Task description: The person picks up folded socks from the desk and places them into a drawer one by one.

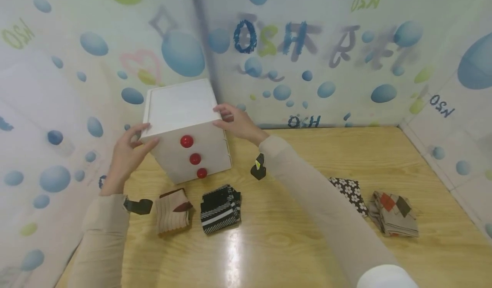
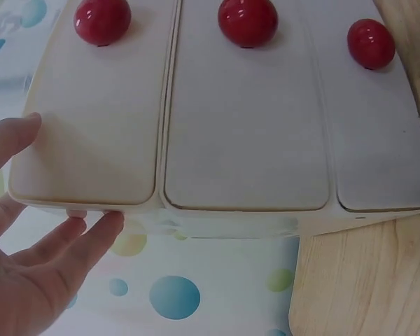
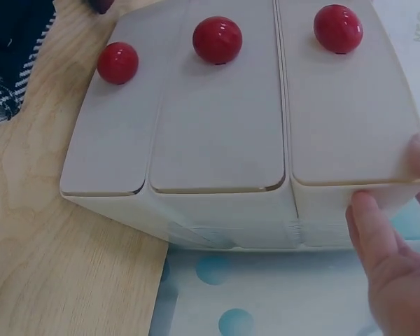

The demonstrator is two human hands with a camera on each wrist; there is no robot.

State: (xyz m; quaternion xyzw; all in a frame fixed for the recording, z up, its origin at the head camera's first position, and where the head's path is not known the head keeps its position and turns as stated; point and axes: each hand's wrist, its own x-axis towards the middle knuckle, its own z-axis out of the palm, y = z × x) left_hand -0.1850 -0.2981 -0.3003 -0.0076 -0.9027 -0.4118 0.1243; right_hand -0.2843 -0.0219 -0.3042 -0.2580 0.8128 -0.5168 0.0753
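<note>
A white cabinet with three drawers (image 1: pixel 174 108) stands on the table near the back wall, each drawer front bearing a round red knob (image 1: pixel 186 141). At its upper left corner my left hand (image 1: pixel 128 153) grips it, thumb on the front and fingers along the side. My right hand (image 1: pixel 242 123) holds the opposite upper corner, its thumb by the front edge. The left wrist view shows the left fingers (image 2: pixel 91 245) against the cabinet's side. In the right wrist view, the right hand (image 3: pixel 395 273) touches the top drawer's side. All three drawers look closed.
In front of the cabinet lie a folded beige striped cloth item (image 1: pixel 173 213) and a black-and-white one (image 1: pixel 221 209). Farther right are a dark flowered cloth (image 1: pixel 349 194) and a beige diamond-patterned one (image 1: pixel 393 215). Patterned walls (image 1: pixel 326 66) border the wooden table (image 1: pixel 276 245).
</note>
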